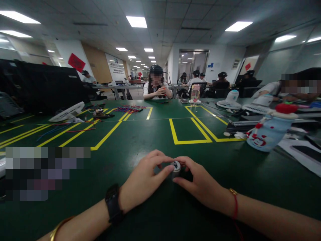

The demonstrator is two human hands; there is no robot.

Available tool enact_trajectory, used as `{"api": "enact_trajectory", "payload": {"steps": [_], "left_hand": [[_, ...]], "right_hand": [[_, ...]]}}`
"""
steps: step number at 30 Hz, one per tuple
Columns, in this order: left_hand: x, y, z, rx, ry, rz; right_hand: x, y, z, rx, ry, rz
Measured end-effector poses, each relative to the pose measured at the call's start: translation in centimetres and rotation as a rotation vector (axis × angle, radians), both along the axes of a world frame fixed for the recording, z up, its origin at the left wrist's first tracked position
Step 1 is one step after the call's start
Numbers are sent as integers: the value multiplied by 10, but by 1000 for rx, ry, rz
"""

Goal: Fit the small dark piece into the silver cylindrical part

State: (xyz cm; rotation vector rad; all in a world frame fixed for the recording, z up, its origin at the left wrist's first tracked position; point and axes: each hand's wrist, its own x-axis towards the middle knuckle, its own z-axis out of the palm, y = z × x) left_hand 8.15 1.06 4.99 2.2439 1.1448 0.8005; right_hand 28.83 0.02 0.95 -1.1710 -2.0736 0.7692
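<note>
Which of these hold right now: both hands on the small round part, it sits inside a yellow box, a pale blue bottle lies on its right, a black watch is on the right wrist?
1. Both hands pinch the small round white-and-grey part: true.
2. It sits inside a yellow taped box: false, on bare green table nearer the person.
3. A pale blue bottle with red cap lies to the right: true.
4. Black watch on the right wrist: false, on the left.

Green table [140, 140] (yellow-taped) bears fans [67, 113], wires [130, 108].

An open-plan office workroom is showing: ceiling panel lights [136, 21] glowing at twelve o'clock, people sitting along green taped tables [150, 134], desk fans [67, 112] lying at ten o'clock.
</note>
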Motion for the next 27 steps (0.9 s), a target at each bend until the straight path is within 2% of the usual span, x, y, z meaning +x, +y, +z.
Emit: {"api": "enact_trajectory", "payload": {"steps": [4, 10, 12, 18, 21, 24, 27], "left_hand": [[11, 6, 3, 1, -34, -22], [3, 8, 8, -49, -113, 78], [-1, 10, 2, -63, -96, 80], [4, 13, -31, -89, 98, -27], [3, 11, -33, -94, 93, -31], [-15, 9, -27, -125, 49, 13], [-50, 8, -25, -137, 35, 92]], "right_hand": [[-3, 2, 3, -25, 10, 0], [3, -1, 8, 8, 11, -40], [7, -2, 8, 9, 13, -53], [6, -4, 2, 56, 0, -64], [9, -3, 4, 71, -15, -87], [35, -1, 10, 84, -57, -210], [96, -4, 11, 94, -183, -483]]}}
